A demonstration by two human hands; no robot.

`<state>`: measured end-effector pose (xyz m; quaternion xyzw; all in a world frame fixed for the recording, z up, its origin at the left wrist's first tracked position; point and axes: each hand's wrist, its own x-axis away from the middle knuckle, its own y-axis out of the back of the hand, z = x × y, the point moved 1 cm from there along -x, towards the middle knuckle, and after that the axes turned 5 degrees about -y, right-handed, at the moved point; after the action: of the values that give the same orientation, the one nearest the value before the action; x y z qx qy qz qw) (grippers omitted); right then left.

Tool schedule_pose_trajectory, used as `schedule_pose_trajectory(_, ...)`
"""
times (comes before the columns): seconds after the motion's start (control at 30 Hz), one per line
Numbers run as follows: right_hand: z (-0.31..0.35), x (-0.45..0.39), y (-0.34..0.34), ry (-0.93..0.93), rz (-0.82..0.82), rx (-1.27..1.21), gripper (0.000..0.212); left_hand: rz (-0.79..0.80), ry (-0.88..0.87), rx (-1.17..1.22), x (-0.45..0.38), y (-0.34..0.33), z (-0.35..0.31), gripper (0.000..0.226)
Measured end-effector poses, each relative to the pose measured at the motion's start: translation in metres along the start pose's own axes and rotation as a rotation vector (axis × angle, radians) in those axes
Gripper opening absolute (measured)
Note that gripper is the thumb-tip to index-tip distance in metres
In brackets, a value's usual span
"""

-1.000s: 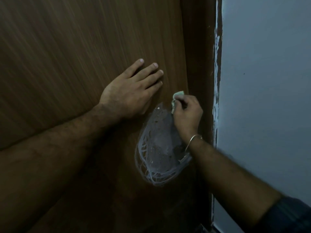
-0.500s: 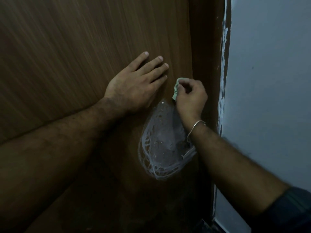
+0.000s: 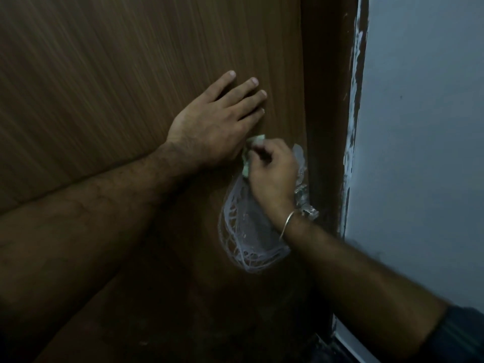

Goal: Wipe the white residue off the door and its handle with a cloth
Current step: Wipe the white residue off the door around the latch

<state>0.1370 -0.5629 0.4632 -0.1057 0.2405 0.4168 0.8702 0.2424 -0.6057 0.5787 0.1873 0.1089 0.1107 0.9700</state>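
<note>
Keep the cloth (image 3: pixel 250 155) pressed flat and work downward in overlapping strokes through the residue (image 3: pixel 248 231), which smears the door (image 3: pixel 131 74) just below the right hand (image 3: pixel 272 176). That grip is curled tight around the cloth. The left hand (image 3: pixel 214 127) rests flat-fingered on the door beside it, steadying.

head view, close, facing door (image 3: pixel 131 100)

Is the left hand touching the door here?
Touching. The head view shows the left hand lying flat, fingers straight, on the door, no gap visible under it.
</note>
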Motion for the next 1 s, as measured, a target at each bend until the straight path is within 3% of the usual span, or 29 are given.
schedule_pose_trajectory(0.1,-0.014,0.022,0.003,-0.061,0.091,-0.016,0.017,-0.008,0.007,-0.003,0.001,-0.001,-0.001,0.053)
schedule_pose_trajectory(0.2,-0.012,-0.002,0.01,-0.151,-0.065,-0.054,0.017,-0.016,0.014,0.014,0.002,0.0,-0.001,0.051)
schedule_pose_trajectory(0.27,-0.004,-0.011,0.007,-0.115,-0.125,-0.069,0.017,-0.014,0.01,0.019,0.001,0.0,0.0,0.05)
schedule_pose_trajectory(0.47,-0.007,0.049,-0.015,0.028,0.126,0.011,0.013,0.025,0.01,0.046,0.001,0.003,0.001,0.053)
schedule_pose_trajectory(0.57,-0.009,0.03,-0.005,-0.119,0.079,-0.049,0.017,0.042,0.009,0.05,0.001,0.004,-0.001,0.055)
schedule_pose_trajectory(0.67,0.001,0.008,-0.006,-0.087,-0.065,-0.084,0.016,0.042,0.021,0.042,0.0,0.005,-0.002,0.057)
schedule_pose_trajectory(0.8,0.0,0.044,-0.022,0.027,0.069,-0.015,0.013,0.018,0.035,0.062,0.001,0.006,-0.002,0.052)
schedule_pose_trajectory(0.87,-0.011,0.06,-0.019,-0.016,0.132,-0.032,0.013,-0.004,0.041,0.087,0.002,0.007,-0.002,0.049)
schedule_pose_trajectory(1.0,-0.014,0.036,-0.01,-0.152,0.025,-0.128,0.016,0.017,0.03,0.08,0.001,0.007,-0.003,0.051)
